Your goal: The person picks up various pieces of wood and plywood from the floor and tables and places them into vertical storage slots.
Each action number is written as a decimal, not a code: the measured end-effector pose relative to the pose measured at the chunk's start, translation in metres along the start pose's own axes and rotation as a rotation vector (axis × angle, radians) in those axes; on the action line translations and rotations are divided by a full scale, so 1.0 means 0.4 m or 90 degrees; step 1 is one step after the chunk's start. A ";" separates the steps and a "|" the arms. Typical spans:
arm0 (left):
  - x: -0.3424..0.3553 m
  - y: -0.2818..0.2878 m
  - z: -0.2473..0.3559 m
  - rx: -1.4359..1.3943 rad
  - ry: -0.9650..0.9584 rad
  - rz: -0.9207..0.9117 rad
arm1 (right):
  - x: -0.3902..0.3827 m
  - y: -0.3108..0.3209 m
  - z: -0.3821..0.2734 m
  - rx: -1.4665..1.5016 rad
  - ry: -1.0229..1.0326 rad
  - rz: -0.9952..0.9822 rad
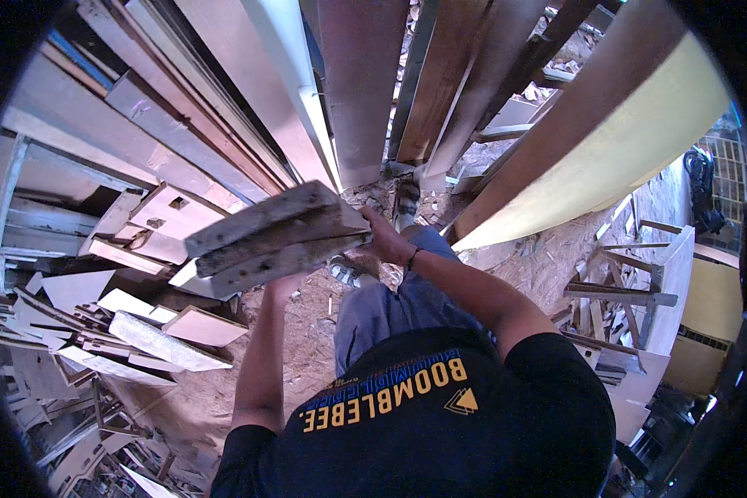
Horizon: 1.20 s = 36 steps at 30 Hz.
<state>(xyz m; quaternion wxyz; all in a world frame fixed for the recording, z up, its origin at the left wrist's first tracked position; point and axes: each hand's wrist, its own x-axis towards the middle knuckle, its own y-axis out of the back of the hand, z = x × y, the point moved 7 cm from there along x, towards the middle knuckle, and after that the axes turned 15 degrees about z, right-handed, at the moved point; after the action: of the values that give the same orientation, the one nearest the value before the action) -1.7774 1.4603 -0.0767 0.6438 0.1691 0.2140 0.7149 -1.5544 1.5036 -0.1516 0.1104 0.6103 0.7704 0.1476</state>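
Note:
A thick, greyish wooden block point(261, 220) is held up in front of me, tilted, with a long darker groove along its face. It may be several pieces lying together; I cannot tell. My right hand point(384, 239), with a dark band at the wrist, grips its right end. Beneath the lower edge, my left hand point(285, 285) supports it, with most of the fingers hidden behind the wood. Just below the block's left end lies a pile of wood offcuts point(170, 336).
Tall boards point(361, 91) lean along the far side. A large pale yellow panel point(598, 158) slants at the right. Beyond it stands a wooden frame point(668, 286) with scraps beside it. Sawdust and chips cover the floor point(224, 390).

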 end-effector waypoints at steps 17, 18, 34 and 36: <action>0.365 -0.412 -0.063 -0.278 0.104 -0.070 | 0.174 0.123 0.501 0.030 -0.130 0.056; 0.379 -0.438 -0.048 -0.294 0.099 -0.080 | 0.169 0.146 0.504 0.030 -0.139 0.057; 0.585 -0.838 0.065 -0.644 0.202 -0.195 | 0.304 0.544 0.674 -0.054 -0.288 0.101; 0.638 -0.874 0.068 -0.598 0.159 -0.184 | 0.349 0.535 0.742 -0.063 -0.305 0.090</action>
<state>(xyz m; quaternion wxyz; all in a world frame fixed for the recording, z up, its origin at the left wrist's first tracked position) -1.4957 1.7438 -0.2453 0.7122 -0.2565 -0.0341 0.6526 -1.2882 1.7120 -0.3492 0.3088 0.6739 0.6698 0.0436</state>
